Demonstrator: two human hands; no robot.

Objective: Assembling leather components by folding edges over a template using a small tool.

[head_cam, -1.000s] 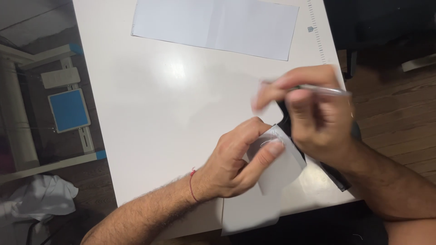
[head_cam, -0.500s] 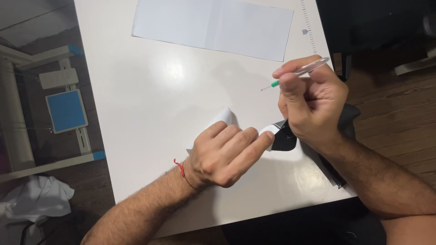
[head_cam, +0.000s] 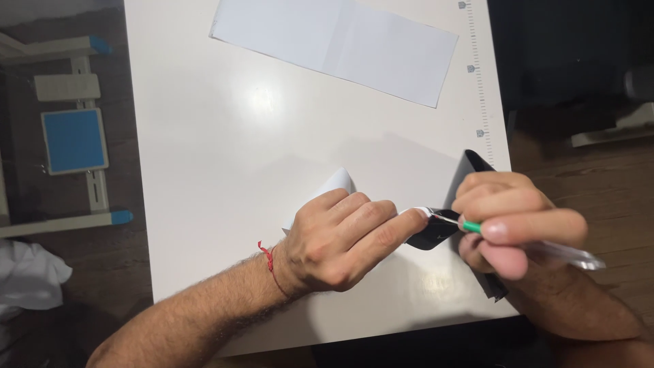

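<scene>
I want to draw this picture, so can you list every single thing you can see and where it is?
Table: one, white, fills the middle of the view.
Folded paper sheet: one, white, flat at the table's far side.
Ruler markings: one strip, grey, along the table's right edge.
Small paper piece: one, white, under the left hand.
Black sheet: one, at the table's right edge, under the right hand.
Pen: one, clear with a green band, in the right hand.
Frame with blue panel: one, white and blue, on the floor at left.
White cloth: one, lower left floor.
Red thread: one, on the left wrist.
Left hand: pressing the paper.
Right hand: gripping the pen.
</scene>
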